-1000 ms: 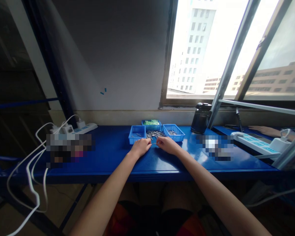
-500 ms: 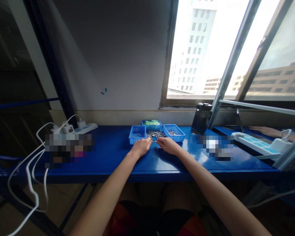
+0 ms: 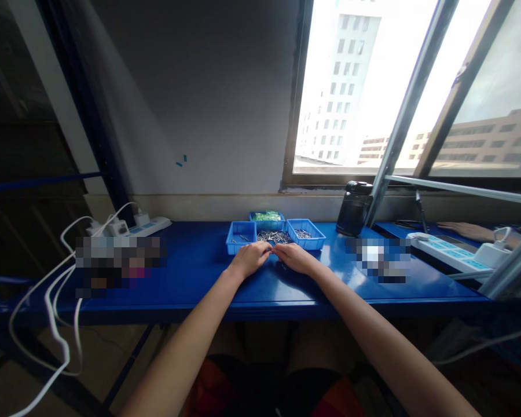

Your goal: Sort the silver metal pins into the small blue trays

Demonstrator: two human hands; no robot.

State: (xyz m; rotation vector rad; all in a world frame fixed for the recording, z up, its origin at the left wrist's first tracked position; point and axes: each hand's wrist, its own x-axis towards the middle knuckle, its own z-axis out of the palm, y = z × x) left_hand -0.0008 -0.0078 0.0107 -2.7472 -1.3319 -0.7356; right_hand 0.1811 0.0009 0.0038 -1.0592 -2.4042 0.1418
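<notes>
My left hand [image 3: 252, 258] and my right hand [image 3: 294, 256] meet at the fingertips just in front of the blue bins. Both are closed in a pinch, and the fingers hide whatever is between them. Right behind the fingers lies a heap of small, thin metal pieces [image 3: 274, 237]. A blue bin on the left [image 3: 237, 249] holds a few similar pieces. More lie in the blue bin on the right [image 3: 315, 242]. Behind the heap, a third blue bin [image 3: 254, 223] contains green-and-clear plastic packets [image 3: 267, 216].
A black jug-like container [image 3: 353, 208] stands at the back right. Power strips lie at left [image 3: 154, 226] and right [image 3: 443, 255], with white cables [image 3: 54, 330] hanging at left. Another person's hand [image 3: 464, 230] rests at far right. Blurred items sit on both sides of the blue table [image 3: 191, 278].
My hands have come together; the fingertips were slightly apart, with a thin shiny piece showing between them. That piece is now hidden. The view has shifted slightly.
</notes>
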